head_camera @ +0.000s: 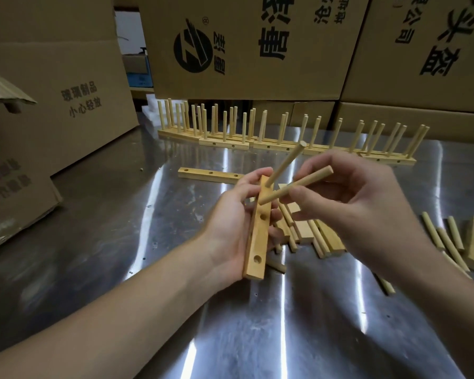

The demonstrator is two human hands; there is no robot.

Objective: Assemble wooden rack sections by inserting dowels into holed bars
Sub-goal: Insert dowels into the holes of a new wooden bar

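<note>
Item in hand: one pale wooden bar with round holes (258, 236), held off the table and roughly upright in my left hand (230, 217), fingers curled round its far edge. One pale round wooden dowel (286, 165) is seated in the top hole, leaning away to the right. Two lower holes are vacant. My right hand (361, 203) pinches a second wooden dowel (296, 188), its lower tip at the bar's face just above the middle hole.

Beneath: a heap of loose dowels and bars (315, 236) on the shiny steel table (148, 255). A spare holed bar (208, 175) lies flat beyond. A row of finished dowelled sections (285, 140) stands at the table's rear.

Brown cardboard cartons surround. The left carton (66, 64) reads "玻璃制品 小心轻放". The centre carton (244, 77) bears a round black logo and large sideways characters, cut off by the frame.
</note>
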